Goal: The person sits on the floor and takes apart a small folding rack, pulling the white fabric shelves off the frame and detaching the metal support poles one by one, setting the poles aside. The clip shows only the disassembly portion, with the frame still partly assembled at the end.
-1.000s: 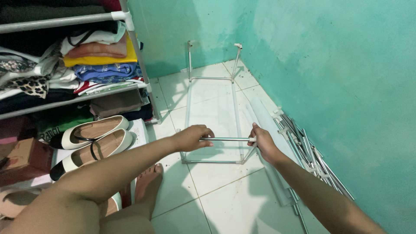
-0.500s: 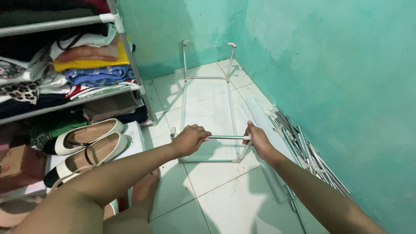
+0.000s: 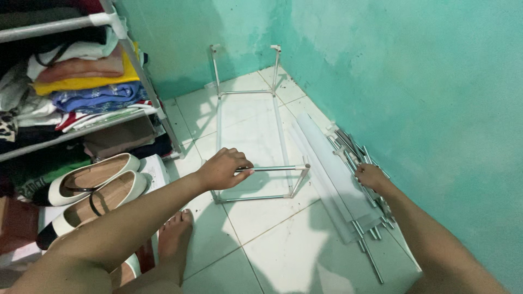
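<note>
Kneeling over a white tiled floor [image 3: 283, 245], the person works in a corner hemmed by teal walls [image 3: 414, 81] on the far and right sides and a clothes shelf [image 3: 81, 117] on the left; bare tile lies open between the frame and the person's foot [image 3: 174, 239]. A metal tube frame [image 3: 248, 117] lies lengthwise on the tiles, its far posts upright near the corner. The left hand [image 3: 220, 169] reaches forward with arm extended, fingers clenched around the near crossbar [image 3: 278, 168]; the right hand [image 3: 370, 177] rests palm-down on a pile of loose metal rods [image 3: 359, 163] along the right wall, beside a white rolled sheet [image 3: 332, 163]; whether it grips a rod cannot be told. Two white shoes [image 3: 92, 188] sit by the shelf.
</note>
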Motion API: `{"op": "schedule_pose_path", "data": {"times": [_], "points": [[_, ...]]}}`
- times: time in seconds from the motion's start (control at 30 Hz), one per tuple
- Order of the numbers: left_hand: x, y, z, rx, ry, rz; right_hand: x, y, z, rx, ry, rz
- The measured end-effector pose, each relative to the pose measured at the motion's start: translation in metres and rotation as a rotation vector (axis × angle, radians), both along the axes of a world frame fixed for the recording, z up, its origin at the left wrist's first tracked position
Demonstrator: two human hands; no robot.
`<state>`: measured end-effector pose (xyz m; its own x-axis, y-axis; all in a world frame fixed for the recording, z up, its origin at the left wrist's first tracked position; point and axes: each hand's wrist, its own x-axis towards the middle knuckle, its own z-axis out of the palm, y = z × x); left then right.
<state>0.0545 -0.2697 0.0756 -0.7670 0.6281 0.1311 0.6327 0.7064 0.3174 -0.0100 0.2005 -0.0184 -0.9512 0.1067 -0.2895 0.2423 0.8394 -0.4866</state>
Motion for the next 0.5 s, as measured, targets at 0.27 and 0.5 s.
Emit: {"op": "schedule_pose_path", "data": {"times": [0.27,0.5], "points": [[-0.007,0.039,-0.006,0.114,0.003,-0.025,0.041,0.041,-0.011,0.415,-0.135,0.240],[-0.003,0.081,-0.002,0.143,0.013,-0.050,0.076,-0.001,-0.038,0.237,-0.112,0.166]]}}
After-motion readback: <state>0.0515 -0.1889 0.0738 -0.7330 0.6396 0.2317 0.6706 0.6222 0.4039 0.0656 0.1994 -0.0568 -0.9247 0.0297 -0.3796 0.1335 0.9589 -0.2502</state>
